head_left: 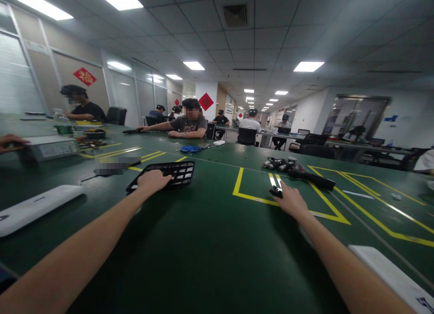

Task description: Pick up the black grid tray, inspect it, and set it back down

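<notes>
A black tray (185,166) with a grid of small compartments, light pieces showing in several of them, lies left of centre. Across its near side is my left hand (154,180), closed, with the fingertips down at the compartments; what they pinch is hidden. My right hand (294,201) is closed on a small black part (276,192) above the near line of a yellow taped rectangle (239,183). Just beyond that hand are a bundle of metal-ended cables (280,164) and a thick black rod-like thing (315,180).
White slabs lie at left (40,208) and lower right (389,273) of the green table (210,260). A grey-white box (54,147) stands far left beside another person's hand (13,142). Across the table, a co-worker (190,124) reaches toward a dark object. Blue gloves-like material (190,149) lies nearby.
</notes>
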Tool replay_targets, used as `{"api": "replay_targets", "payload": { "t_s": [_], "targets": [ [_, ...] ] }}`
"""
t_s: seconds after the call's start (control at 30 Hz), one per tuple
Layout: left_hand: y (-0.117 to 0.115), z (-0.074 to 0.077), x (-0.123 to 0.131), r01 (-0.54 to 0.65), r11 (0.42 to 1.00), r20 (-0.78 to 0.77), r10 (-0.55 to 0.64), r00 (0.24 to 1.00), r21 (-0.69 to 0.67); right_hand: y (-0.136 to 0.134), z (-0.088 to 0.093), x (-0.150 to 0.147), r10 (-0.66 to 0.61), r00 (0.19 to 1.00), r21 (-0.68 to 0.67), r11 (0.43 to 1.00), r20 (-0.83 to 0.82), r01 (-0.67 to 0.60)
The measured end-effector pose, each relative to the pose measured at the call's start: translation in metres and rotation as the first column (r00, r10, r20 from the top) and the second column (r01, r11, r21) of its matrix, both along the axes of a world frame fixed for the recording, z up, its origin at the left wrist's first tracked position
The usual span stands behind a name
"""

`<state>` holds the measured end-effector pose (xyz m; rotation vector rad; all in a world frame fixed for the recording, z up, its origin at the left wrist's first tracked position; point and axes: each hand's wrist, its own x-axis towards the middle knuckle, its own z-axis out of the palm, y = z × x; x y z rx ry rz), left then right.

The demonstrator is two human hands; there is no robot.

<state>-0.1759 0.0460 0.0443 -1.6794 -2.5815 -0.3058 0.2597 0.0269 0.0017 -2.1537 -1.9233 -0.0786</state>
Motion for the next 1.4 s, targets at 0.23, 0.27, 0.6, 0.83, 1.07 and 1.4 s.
{"api": "replay_targets", "payload": {
  "t_s": [0.23,0.27,0.6,0.83,1.07,1.4],
  "targets": [
    [-0.001,-0.001,0.001,0.076,0.988,-0.049,-0.07,0.996,0.132,0.0,-0.004,-0.001,-0.071,0.997,-0.072,0.995,-0.013,0.07],
    [-0.003,0.001,0.007,0.103,0.978,-0.072,-0.091,0.993,0.183,-0.001,-0.002,-0.004,-0.074,0.997,-0.038,0.997,-0.004,0.074],
    [-0.026,-0.047,0.11,0.822,0.541,-0.014,-0.834,0.552,0.18,-0.031,-0.016,-0.095,0.429,0.903,-0.024,0.903,-0.021,-0.429],
    [-0.056,-0.037,0.117,0.857,0.496,-0.029,-0.863,0.504,0.139,-0.021,-0.009,-0.058,0.272,0.956,0.054,0.959,0.115,-0.279],
    [-0.104,-0.03,0.145,0.96,0.28,0.1,-0.956,0.277,0.012,-0.011,-0.015,-0.003,-0.081,0.989,0.047,0.996,0.127,0.075],
    [-0.048,-0.035,0.106,0.743,0.665,-0.255,-0.733,0.63,-0.076,-0.011,-0.019,-0.003,-0.053,0.993,0.033,0.998,0.107,0.05]
  ]
}}
